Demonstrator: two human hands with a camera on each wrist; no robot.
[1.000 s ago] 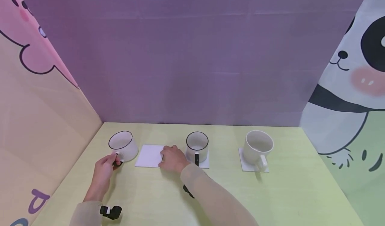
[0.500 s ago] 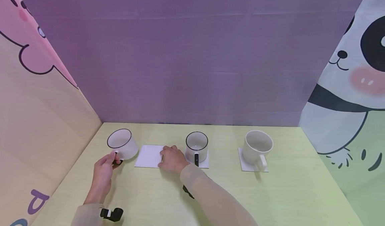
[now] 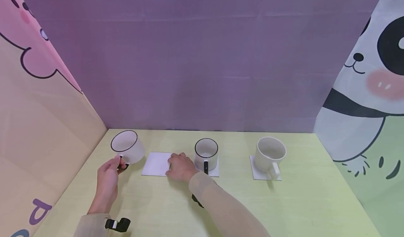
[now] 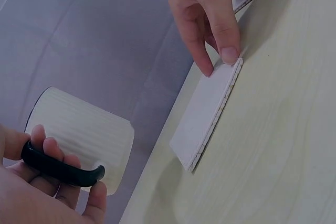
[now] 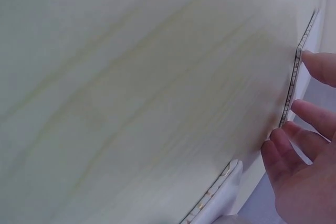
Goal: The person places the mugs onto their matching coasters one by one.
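My left hand (image 3: pixel 107 179) grips the black handle of a white mug (image 3: pixel 132 151) with a dark rim. The mug is tilted and held above the table, as the left wrist view shows with its handle (image 4: pixel 58 169). To its right, a white square coaster (image 3: pixel 155 163) lies on the table. My right hand (image 3: pixel 181 167) holds this coaster at its right end, with the thumb at the near corner and the fingers curved over toward the far side. In the right wrist view, the fingertips (image 5: pixel 302 106) meet the coaster's edge.
A smaller dark-rimmed white mug (image 3: pixel 206 153) stands on a coaster (image 3: pixel 215 172) right beside my right hand, its black handle facing me. Farther right, a plain white mug (image 3: pixel 270 153) stands on another coaster (image 3: pixel 257 174). A purple cloth wall (image 3: pixel 205 72) rises behind the table.
My left hand has raised the mug, which has moved up and slightly left and tilted a little more. My right hand has stayed at the coaster.
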